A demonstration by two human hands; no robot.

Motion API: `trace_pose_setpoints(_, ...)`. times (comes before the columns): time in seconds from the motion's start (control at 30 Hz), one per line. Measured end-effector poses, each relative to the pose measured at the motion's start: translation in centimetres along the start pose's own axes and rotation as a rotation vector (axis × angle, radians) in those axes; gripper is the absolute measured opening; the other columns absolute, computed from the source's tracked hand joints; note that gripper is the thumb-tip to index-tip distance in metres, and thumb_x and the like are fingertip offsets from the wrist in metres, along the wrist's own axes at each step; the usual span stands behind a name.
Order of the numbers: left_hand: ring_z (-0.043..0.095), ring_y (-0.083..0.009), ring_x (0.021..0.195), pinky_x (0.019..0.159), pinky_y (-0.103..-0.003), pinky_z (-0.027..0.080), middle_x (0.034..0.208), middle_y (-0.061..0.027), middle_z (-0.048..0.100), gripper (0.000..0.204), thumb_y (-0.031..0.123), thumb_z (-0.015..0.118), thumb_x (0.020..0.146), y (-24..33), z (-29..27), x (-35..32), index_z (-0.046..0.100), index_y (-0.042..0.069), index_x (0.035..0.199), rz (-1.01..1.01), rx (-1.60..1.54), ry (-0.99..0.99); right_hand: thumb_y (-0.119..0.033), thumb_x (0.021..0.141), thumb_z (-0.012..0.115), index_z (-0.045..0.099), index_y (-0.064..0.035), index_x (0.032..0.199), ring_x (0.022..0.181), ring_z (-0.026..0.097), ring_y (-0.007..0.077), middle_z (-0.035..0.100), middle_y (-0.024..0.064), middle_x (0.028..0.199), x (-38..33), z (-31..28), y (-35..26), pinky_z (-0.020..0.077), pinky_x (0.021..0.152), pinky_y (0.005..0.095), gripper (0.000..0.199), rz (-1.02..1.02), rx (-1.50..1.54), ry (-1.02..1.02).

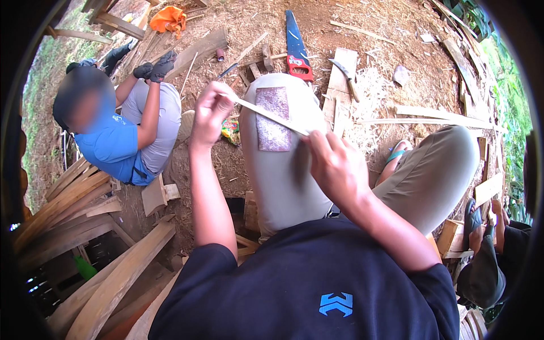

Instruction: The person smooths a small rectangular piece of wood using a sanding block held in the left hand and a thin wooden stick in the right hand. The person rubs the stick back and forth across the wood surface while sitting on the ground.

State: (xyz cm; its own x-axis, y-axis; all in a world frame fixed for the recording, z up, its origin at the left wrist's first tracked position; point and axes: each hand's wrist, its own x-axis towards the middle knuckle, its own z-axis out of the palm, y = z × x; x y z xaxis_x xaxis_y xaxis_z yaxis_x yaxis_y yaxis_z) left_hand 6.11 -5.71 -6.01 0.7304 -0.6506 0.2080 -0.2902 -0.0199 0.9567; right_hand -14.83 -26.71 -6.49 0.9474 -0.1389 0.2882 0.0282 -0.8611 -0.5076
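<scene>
Left grip (211, 110) and right grip (337, 164) pinch opposite ends of a pale strip (273, 117) over a rough sheet (273, 140) toward the thigh's (283, 195) knee end, seemingly steadying it; moving it calls for evenness.

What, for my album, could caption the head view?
Left hand and right hand hold a thin pale strip over a dusty sheet on the leg; a saw lies beyond.

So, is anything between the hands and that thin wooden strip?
Nothing visible: the left hand and right hand both grip the strip. The dusty brownish sheet lies below it on the left leg.
</scene>
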Motion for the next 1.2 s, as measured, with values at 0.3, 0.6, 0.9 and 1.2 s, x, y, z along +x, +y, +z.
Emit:
trace_pose_setpoints(0.3, 0.039, -0.0032, 0.061, 0.055, -0.021, 0.029, 0.078, 0.0036, 0.051, 0.020, 0.026, 0.060, 0.102, -1.0, -0.9, 1.1, 0.056, 0.008, 0.094, 0.002, -0.139, 0.054, -0.011, 0.092, 0.060, 0.057, -0.0035, 0.101, 0.068, 0.067, 0.0270, 0.061, 0.0121, 0.076, 1.5, -0.4, -2.3, 0.0565, 0.059, 0.0381, 0.012, -0.043, -0.213, -0.083)
trace_pose_setpoints(0.6, 0.037, -0.0027, 0.060, 0.054, -0.021, 0.029, 0.069, 0.0052, 0.045, 0.021, 0.023, 0.054, 0.104, -0.1, 0.6, 1.2, 0.054, 0.010, 0.088, -0.005, -0.054, 0.028, -0.020, 0.097, 0.060, 0.067, 0.0016, 0.095, 0.065, 0.069, 0.0267, 0.062, 0.0190, 0.065, 1.2, -0.6, -0.4, 0.0549, 0.055, 0.0399, 0.023, 0.169, 0.233, -0.070)
trace_pose_setpoints(0.9, 0.035, -0.0033, 0.061, 0.056, -0.023, 0.026, 0.066, 0.0083, 0.042, 0.024, 0.024, 0.057, 0.103, -0.1, 2.6, 0.3, 0.056, 0.010, 0.085, 0.056, 0.157, -0.026, -0.035, 0.095, 0.067, 0.073, 0.0013, 0.083, 0.056, 0.047, 0.0068, 0.055, 0.0000, 0.058, 2.1, -3.4, 2.6, 0.0385, 0.054, 0.0293, 0.038, 0.552, 0.677, -0.487)
trace_pose_setpoints(1.2, 0.034, -0.0026, 0.061, 0.056, -0.022, 0.026, 0.068, 0.0069, 0.039, 0.021, 0.019, 0.055, 0.102, -1.0, 1.6, 1.6, 0.055, 0.008, 0.084, 0.073, -0.052, 0.061, -0.034, 0.093, 0.070, 0.077, -0.0021, 0.083, 0.053, 0.054, 0.0108, 0.061, 0.0050, 0.058, 2.4, -1.6, 1.0, 0.0432, 0.054, 0.0310, 0.033, 0.609, 0.780, -0.421)
